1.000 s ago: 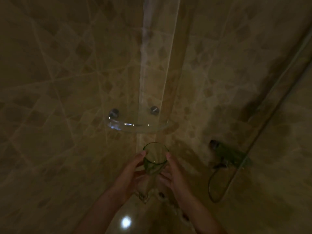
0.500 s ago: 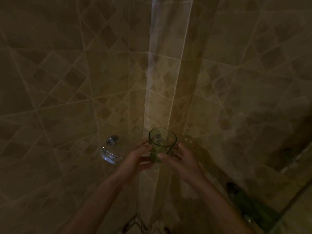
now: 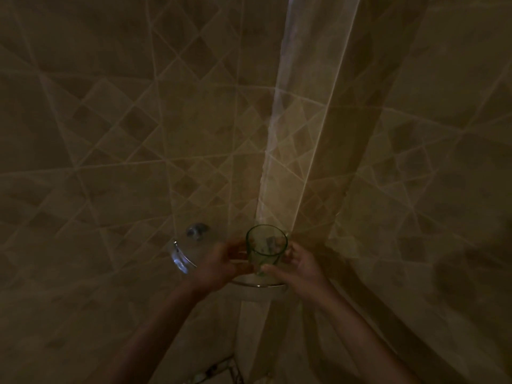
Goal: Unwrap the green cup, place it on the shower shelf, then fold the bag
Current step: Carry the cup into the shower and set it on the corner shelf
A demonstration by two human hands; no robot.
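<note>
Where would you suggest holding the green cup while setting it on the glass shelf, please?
Probably its lower wall, from both sides: the green cup is upright, smooth and handleless, and the left hand and right hand flank it above the glass shelf.

We see a green cup [image 3: 266,248] of clear smooth glass, a glossy glass shelf [image 3: 181,257], a shiny metal mount [image 3: 197,231], glazed tiles [image 3: 110,134].

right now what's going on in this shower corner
A person holds a green cup upright between both hands, the left hand on one side and the right hand on the other, fingers curled round it. The cup is at the glass corner shelf on the tiled wall, just over its surface; whether it already rests there is hard to tell in the dim light. No wrapping shows on the cup.
</note>
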